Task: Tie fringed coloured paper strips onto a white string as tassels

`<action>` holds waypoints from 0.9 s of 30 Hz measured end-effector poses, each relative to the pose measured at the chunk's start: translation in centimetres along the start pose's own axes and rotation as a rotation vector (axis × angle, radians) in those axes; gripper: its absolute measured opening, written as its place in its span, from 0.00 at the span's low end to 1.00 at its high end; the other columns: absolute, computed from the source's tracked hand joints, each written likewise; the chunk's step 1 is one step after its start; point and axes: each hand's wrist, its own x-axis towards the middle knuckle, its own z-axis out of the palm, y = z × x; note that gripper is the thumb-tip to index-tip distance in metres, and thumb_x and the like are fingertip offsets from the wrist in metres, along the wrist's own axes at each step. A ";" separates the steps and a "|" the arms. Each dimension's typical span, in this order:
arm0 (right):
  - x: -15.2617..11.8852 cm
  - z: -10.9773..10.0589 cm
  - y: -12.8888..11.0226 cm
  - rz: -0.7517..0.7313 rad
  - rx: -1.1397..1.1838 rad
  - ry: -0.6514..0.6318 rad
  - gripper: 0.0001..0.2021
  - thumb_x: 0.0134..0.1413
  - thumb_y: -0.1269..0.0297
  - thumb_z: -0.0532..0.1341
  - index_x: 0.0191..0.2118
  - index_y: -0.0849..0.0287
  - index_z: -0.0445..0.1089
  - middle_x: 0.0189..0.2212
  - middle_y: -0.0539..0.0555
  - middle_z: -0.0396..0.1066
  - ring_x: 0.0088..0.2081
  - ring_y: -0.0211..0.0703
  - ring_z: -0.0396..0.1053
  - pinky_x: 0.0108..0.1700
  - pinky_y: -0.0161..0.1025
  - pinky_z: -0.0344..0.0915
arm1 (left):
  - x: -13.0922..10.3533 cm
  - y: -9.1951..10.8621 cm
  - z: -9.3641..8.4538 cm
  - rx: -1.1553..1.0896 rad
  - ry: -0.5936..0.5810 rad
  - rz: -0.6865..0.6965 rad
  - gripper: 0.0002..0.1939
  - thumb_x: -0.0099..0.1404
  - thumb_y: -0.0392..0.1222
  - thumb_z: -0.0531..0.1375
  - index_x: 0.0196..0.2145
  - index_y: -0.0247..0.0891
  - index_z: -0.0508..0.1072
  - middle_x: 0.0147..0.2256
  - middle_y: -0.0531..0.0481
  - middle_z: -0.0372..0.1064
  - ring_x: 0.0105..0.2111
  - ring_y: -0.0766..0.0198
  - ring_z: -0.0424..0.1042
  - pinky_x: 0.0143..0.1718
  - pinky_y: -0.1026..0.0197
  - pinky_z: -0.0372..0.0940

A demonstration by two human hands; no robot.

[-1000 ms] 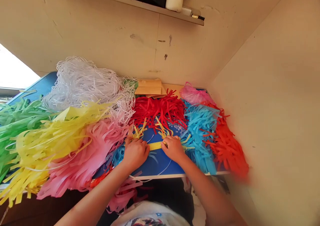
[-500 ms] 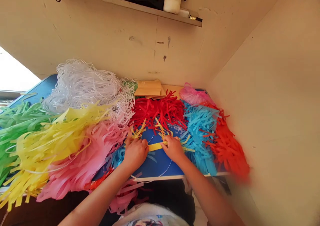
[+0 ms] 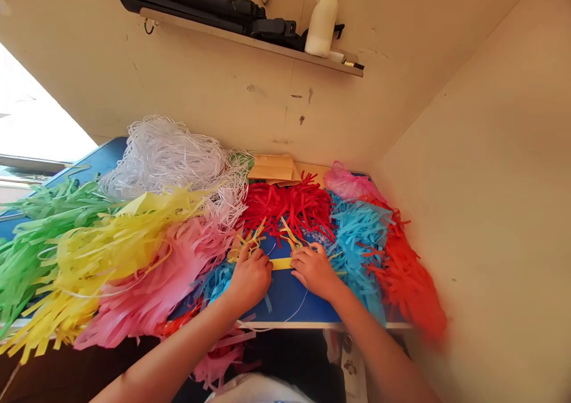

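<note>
A flat yellow paper strip with fringed ends runs sideways across the blue tabletop. My left hand is closed on its left part, and yellow fringe sticks out beyond the fingers. On the other side, my right hand has bent fingers over the strip's right part, with the thumb lower down at the near side. More yellow fringe shows just behind that hand. The fingertips and the paper under them are partly hidden. A thin white string lies near the table's front edge.
Fringed paper heaps surround my hands: pink, yellow, green, red, light blue and orange-red. White strings pile up at the back. Above hangs a shelf with a white bottle.
My right hand's fingers have shifted on the strip and look more spread over it. The left hand keeps its hold. The view has tilted up, showing more of the shelf.
</note>
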 end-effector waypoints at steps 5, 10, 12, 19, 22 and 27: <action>1.2 -0.2 0.1 -0.161 -0.164 -0.063 0.12 0.61 0.75 0.56 0.30 0.58 0.73 0.31 0.54 0.76 0.42 0.45 0.66 0.56 0.52 0.48 | 0.1 -0.6 -0.1 0.002 -0.005 0.001 0.06 0.62 0.38 0.58 0.31 0.39 0.75 0.31 0.46 0.73 0.41 0.51 0.67 0.58 0.39 0.48; 2.3 -0.8 0.0 -0.018 -0.092 -0.071 0.05 0.56 0.69 0.61 0.30 0.57 0.73 0.31 0.52 0.75 0.41 0.46 0.66 0.54 0.53 0.48 | 0.2 -0.6 0.3 0.001 0.022 -0.023 0.06 0.62 0.37 0.58 0.30 0.38 0.75 0.30 0.45 0.73 0.40 0.51 0.68 0.57 0.39 0.49; 2.5 -0.8 -0.7 0.026 -0.099 -0.044 0.03 0.55 0.66 0.62 0.34 0.57 0.73 0.34 0.54 0.75 0.43 0.49 0.65 0.53 0.54 0.49 | 0.2 -0.7 0.6 -0.011 0.032 -0.030 0.07 0.63 0.35 0.57 0.29 0.38 0.75 0.29 0.45 0.72 0.40 0.52 0.68 0.57 0.39 0.50; 0.5 1.7 -1.0 0.050 0.042 0.051 0.09 0.64 0.68 0.58 0.34 0.56 0.75 0.32 0.52 0.76 0.39 0.43 0.67 0.46 0.46 0.51 | -1.0 -2.4 1.3 -0.130 -0.003 0.010 0.09 0.65 0.36 0.58 0.31 0.43 0.77 0.30 0.49 0.75 0.39 0.55 0.70 0.55 0.43 0.52; -0.8 2.5 0.4 0.166 0.207 0.112 0.04 0.60 0.64 0.64 0.34 0.52 0.76 0.34 0.50 0.76 0.39 0.42 0.68 0.45 0.45 0.51 | -1.6 -3.4 1.6 -0.210 -0.015 -0.012 0.08 0.66 0.39 0.59 0.32 0.45 0.78 0.32 0.52 0.76 0.38 0.58 0.71 0.51 0.48 0.56; -1.2 2.5 1.5 0.269 0.294 0.084 0.05 0.52 0.64 0.70 0.28 0.54 0.76 0.32 0.49 0.75 0.38 0.41 0.69 0.42 0.41 0.55 | -1.9 -3.8 1.9 -0.285 -0.010 -0.111 0.10 0.66 0.47 0.59 0.32 0.44 0.80 0.35 0.50 0.78 0.39 0.58 0.72 0.48 0.51 0.58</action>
